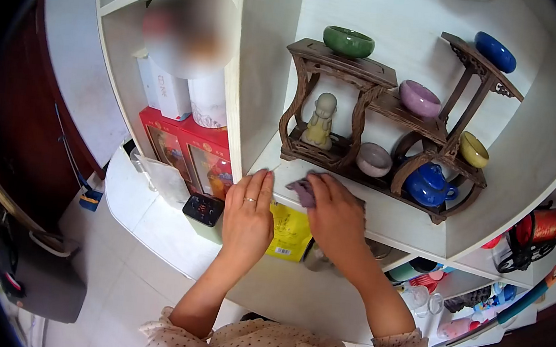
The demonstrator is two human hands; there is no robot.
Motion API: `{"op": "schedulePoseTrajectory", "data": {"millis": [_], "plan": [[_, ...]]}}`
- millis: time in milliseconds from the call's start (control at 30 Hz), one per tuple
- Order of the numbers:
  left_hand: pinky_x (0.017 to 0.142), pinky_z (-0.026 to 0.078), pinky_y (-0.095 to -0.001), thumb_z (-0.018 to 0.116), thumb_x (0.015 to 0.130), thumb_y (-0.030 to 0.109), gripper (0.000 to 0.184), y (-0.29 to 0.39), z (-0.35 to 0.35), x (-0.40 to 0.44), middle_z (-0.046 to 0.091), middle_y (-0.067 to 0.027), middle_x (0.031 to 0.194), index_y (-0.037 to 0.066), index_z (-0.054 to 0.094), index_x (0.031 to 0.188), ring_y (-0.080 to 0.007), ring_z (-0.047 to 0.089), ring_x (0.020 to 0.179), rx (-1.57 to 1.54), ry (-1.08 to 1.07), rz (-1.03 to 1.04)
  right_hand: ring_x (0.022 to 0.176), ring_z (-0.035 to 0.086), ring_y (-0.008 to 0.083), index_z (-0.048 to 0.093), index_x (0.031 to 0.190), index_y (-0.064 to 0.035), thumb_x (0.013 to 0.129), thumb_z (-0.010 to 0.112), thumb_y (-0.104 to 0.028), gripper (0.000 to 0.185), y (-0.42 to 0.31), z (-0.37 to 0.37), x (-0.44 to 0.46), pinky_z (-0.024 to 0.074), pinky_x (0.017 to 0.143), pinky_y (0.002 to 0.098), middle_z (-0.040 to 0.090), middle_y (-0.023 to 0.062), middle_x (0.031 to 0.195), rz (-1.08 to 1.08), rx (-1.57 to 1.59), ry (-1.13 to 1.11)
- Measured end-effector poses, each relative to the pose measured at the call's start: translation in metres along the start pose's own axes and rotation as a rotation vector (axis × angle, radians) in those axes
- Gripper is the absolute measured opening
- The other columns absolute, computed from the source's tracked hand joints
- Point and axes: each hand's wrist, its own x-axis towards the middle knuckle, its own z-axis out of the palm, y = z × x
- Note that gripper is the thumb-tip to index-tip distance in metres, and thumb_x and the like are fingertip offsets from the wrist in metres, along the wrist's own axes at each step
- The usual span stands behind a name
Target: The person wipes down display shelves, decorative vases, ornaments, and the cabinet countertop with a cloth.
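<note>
My right hand (339,215) presses a purple-grey cloth (302,191) onto the front part of a white shelf (398,224). Resting near the shelf's front edge beside the upright divider, my left hand (248,214) has its fingers stretched out and holds nothing. Just behind the hands stands a dark carved wooden display stand (381,103). It bears a green bowl (348,43), a small monk figurine (322,122), a pale mauve cup (374,160), a lilac cup (420,98), a yellow cup (474,150), a blue cup (495,53) and a blue teapot (430,185).
Left of the divider are red boxes (208,142) and a green-sided tin with a dark top (203,212). Under the shelf sits a yellow packet (290,234). A grey bin (50,278) stands at lower left. A long-handled tool (515,307) leans at right.
</note>
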Motion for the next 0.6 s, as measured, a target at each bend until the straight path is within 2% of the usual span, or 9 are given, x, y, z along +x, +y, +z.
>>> {"op": "schedulePoseTrajectory", "data": {"millis": [33,100,133,200,300,433,533,600], "plan": [[0.097,0.037,-0.0420,0.056,0.070,0.001,0.051,-0.002,0.001,0.001,0.053,-0.0149,0.125,-0.002,0.054,0.122,-0.0293,0.049,0.112,0.000,0.001,0.005,0.108,0.054,0.0332,0.051,0.118,0.0018,0.077,0.062,-0.011,0.045,-0.002,0.004,0.006,0.0442,0.092,0.0395,0.055,0.0195,0.115,0.002,0.000,0.004],[0.090,0.044,-0.0385,0.057,0.064,-0.008,0.050,-0.008,0.004,0.004,0.057,-0.0129,0.120,-0.001,0.060,0.114,-0.0276,0.054,0.103,-0.003,0.041,0.027,0.109,0.053,0.0350,0.050,0.119,0.0014,0.078,0.060,-0.011,0.045,-0.004,0.011,0.014,0.0427,0.095,0.0406,0.055,0.0202,0.116,-0.052,0.133,-0.014],[0.090,0.044,-0.0385,0.057,0.064,-0.008,0.050,-0.011,0.002,0.006,0.057,-0.0129,0.120,-0.001,0.060,0.114,-0.0276,0.054,0.103,-0.004,0.042,0.028,0.111,0.052,0.0364,0.049,0.121,0.0015,0.078,0.059,-0.010,0.045,-0.002,0.016,0.018,0.0419,0.096,0.0412,0.054,0.0208,0.118,-0.057,0.170,-0.019],[0.083,0.049,-0.0340,0.059,0.063,-0.005,0.039,-0.017,-0.005,0.010,0.064,-0.0104,0.108,-0.001,0.066,0.101,-0.0263,0.057,0.095,-0.059,0.054,0.111,0.112,0.051,0.0364,0.048,0.122,0.0005,0.078,0.059,-0.009,0.046,-0.001,0.020,0.021,0.0419,0.096,0.0410,0.053,0.0205,0.120,-0.064,0.191,-0.031],[0.079,0.051,-0.0332,0.060,0.062,-0.004,0.033,-0.020,-0.008,0.011,0.067,-0.0084,0.100,0.000,0.067,0.094,-0.0261,0.059,0.090,-0.033,0.093,0.153,0.113,0.051,0.0356,0.047,0.124,-0.0017,0.078,0.057,-0.007,0.047,0.000,0.017,0.024,0.0418,0.096,0.0412,0.051,0.0195,0.123,-0.090,0.255,-0.065],[0.080,0.051,-0.0337,0.060,0.063,-0.004,0.032,-0.022,-0.009,0.009,0.066,-0.0094,0.101,-0.001,0.067,0.094,-0.0260,0.059,0.091,-0.053,0.092,0.148,0.112,0.052,0.0340,0.046,0.125,-0.0039,0.077,0.056,-0.003,0.049,0.004,0.015,0.028,0.0423,0.095,0.0416,0.050,0.0174,0.124,-0.168,0.381,-0.119],[0.083,0.049,-0.0320,0.057,0.067,0.003,0.031,-0.021,-0.011,0.008,0.065,-0.0112,0.104,-0.001,0.066,0.096,-0.0247,0.058,0.093,-0.049,0.054,0.164,0.111,0.052,0.0350,0.045,0.125,-0.0030,0.076,0.054,0.000,0.050,0.004,0.016,0.031,0.0427,0.094,0.0417,0.051,0.0176,0.122,-0.202,0.429,-0.124],[0.079,0.050,-0.0340,0.061,0.062,-0.007,0.031,-0.022,-0.010,0.008,0.065,-0.0110,0.098,-0.002,0.065,0.092,-0.0278,0.058,0.091,-0.094,0.082,0.178,0.111,0.051,0.0358,0.045,0.124,-0.0020,0.076,0.052,0.002,0.049,0.002,0.020,0.034,0.0427,0.094,0.0416,0.051,0.0182,0.122,-0.203,0.451,-0.111]]}}
